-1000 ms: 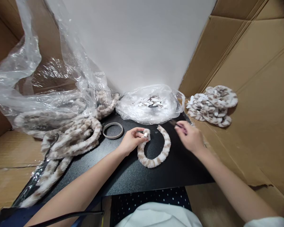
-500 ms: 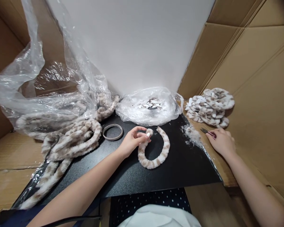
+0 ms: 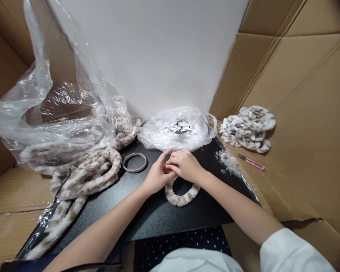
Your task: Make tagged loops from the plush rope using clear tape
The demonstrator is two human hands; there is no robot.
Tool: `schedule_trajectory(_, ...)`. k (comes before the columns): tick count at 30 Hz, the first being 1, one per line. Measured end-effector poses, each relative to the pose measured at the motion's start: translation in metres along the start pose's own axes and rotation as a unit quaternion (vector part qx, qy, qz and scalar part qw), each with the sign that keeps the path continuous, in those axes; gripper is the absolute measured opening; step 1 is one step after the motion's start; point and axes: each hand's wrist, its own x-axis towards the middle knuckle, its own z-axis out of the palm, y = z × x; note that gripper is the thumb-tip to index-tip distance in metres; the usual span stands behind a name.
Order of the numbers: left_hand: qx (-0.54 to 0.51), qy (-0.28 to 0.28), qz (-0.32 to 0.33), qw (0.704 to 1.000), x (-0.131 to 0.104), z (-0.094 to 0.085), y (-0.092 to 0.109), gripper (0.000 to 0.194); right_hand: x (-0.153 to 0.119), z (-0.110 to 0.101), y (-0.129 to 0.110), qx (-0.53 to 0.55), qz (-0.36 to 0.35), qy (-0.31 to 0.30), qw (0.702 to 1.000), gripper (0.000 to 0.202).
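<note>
A furry white-and-beige strip [image 3: 181,199] curves in a loop on the black tabletop, its upper part hidden by my hands. My left hand [image 3: 158,174] is closed at the loop's upper left, the finger ends partly covered. Over the top of the loop, my right hand [image 3: 185,164] meets the left one, its fingers bent together at the strip's end. What lies between the fingertips is hidden. Pink-handled thread snips [image 3: 251,161] lie on the cardboard at the right, apart from both hands.
A tape ring [image 3: 134,162] lies left of my hands. Furry strips [image 3: 87,170] heap under a clear plastic bag [image 3: 59,128] at the left. Behind my hands sits a bag of small labels [image 3: 177,130]. Furry loops [image 3: 251,126] pile at the right, near loose fluff [image 3: 229,161].
My right hand has let go of the thread snips, leaving them on the cardboard, and has moved left to join my left hand at the furry strip.
</note>
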Motion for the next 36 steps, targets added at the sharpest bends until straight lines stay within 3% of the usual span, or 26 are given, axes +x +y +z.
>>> schedule_trajectory(2,-0.010,0.007,-0.016,1.000,0.001,-0.002,0.001,0.088,-0.005,-0.008,0.017,0.008,0.015,0.036,0.999,0.013)
schedule_trajectory(5,-0.041,0.035,-0.035,0.998,0.001,-0.003,0.006,0.082,-0.033,-0.040,0.057,-0.035,0.126,0.112,0.985,0.015)
schedule_trajectory(9,-0.095,0.044,-0.059,0.993,0.002,-0.001,0.011,0.057,-0.078,-0.080,0.100,-0.199,0.275,0.053,0.939,0.015)
schedule_trajectory(12,-0.115,0.040,-0.077,0.990,0.003,-0.001,0.010,0.050,-0.091,-0.087,0.103,-0.241,0.325,0.037,0.914,0.017)
schedule_trajectory(15,-0.097,0.024,-0.059,0.993,0.005,-0.003,0.007,0.049,-0.079,-0.075,0.083,-0.206,0.307,0.040,0.928,0.019)
schedule_trajectory(17,-0.081,0.019,-0.033,0.996,0.007,-0.006,0.005,0.047,-0.062,-0.060,0.066,-0.149,0.328,-0.021,0.933,0.021)
schedule_trajectory(20,-0.071,0.023,-0.008,0.997,0.008,-0.009,0.004,0.044,-0.039,-0.037,0.047,-0.124,0.366,-0.115,0.915,0.031)
schedule_trajectory(24,-0.094,0.049,-0.023,0.994,0.009,-0.012,0.003,0.042,-0.027,-0.017,0.043,-0.120,0.338,-0.137,0.923,0.012)
schedule_trajectory(27,-0.111,0.065,-0.040,0.991,0.010,-0.012,0.005,0.041,-0.028,-0.008,0.050,-0.039,0.337,-0.078,0.938,0.011)
schedule_trajectory(29,-0.130,0.074,-0.043,0.988,0.011,-0.012,0.007,0.043,-0.029,-0.002,0.052,0.113,0.337,0.006,0.935,0.010)
schedule_trajectory(33,-0.180,0.088,-0.033,0.979,0.012,-0.009,0.010,0.036,-0.029,0.008,0.047,0.423,0.315,0.132,0.839,0.022)
schedule_trajectory(36,-0.169,0.094,-0.021,0.981,0.011,-0.009,0.011,0.030,-0.028,0.010,0.037,0.505,0.289,0.163,0.797,0.030)
